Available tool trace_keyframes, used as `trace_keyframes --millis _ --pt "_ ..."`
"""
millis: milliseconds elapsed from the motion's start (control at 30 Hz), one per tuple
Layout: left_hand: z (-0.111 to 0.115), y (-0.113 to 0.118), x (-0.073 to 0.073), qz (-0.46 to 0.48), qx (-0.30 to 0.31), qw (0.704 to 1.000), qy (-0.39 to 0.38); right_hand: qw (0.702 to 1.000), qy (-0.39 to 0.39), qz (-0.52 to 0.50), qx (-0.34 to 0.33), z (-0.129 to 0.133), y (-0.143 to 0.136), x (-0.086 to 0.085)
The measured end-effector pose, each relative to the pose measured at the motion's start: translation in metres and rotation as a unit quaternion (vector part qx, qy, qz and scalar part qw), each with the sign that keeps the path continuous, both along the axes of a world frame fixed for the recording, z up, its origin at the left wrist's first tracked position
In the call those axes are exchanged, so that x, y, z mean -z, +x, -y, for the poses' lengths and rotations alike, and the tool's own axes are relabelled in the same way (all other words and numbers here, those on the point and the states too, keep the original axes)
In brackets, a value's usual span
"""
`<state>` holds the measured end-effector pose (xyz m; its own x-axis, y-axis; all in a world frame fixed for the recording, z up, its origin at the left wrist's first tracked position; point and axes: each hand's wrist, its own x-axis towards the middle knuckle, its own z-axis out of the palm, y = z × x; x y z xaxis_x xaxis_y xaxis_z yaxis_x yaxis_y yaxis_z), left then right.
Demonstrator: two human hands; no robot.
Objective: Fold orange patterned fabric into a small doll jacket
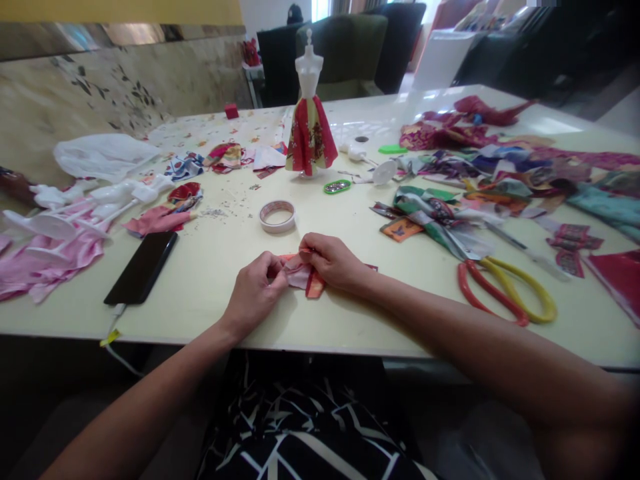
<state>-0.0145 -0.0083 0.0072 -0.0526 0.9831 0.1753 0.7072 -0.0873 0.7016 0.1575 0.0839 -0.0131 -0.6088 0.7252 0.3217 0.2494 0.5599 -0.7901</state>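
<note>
Between my two hands, just above the table's front part, is a small piece of orange and pale pink fabric (315, 285). My left hand (257, 283) pinches its left side between thumb and fingertips. With bent fingers, my right hand (333, 261) grips the upper right of the same fabric and covers part of it. Whether a pin or needle is between the fingers is too small to tell. A roll of tape (277, 217) lies flat just beyond my hands. Behind it stands a small white dress form (309, 70) wearing a red and cream patterned skirt (313, 137).
Scissors (520, 293) with red and yellow handles lie at the right, beside heaped fabric scraps (440, 207). A phone (143, 269) on a cable lies left, near pink cloth (65, 260) and white stands (107, 193). A green pin case (337, 187) sits near the dress form.
</note>
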Motion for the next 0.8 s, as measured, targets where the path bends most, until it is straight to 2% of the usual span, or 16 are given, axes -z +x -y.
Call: trace_keyframes --millis 267,367,500,600,700,800 --pt "-0.001 0.0 0.002 -0.014 -0.006 1.0 0.001 0.999 0.025 0.01 0.016 0.003 0.001 -0.002" --pt "-0.001 0.001 0.001 -0.016 -0.018 1.0 0.004 0.995 0.094 0.017 0.018 0.005 0.005 -0.003" --pt "0.003 0.0 0.001 -0.007 0.003 1.0 0.021 0.955 0.292 0.055 -0.018 0.014 0.014 -0.004" --pt "0.008 -0.004 0.004 -0.05 0.046 0.996 0.06 0.913 0.389 0.113 -0.054 0.023 0.021 -0.003" --pt "0.013 -0.009 0.007 -0.132 0.092 0.981 0.108 0.888 0.42 0.166 -0.086 0.03 0.025 -0.001" --pt "0.018 -0.016 0.008 -0.18 0.127 0.966 0.133 0.89 0.408 0.184 -0.09 0.032 0.027 0.0"
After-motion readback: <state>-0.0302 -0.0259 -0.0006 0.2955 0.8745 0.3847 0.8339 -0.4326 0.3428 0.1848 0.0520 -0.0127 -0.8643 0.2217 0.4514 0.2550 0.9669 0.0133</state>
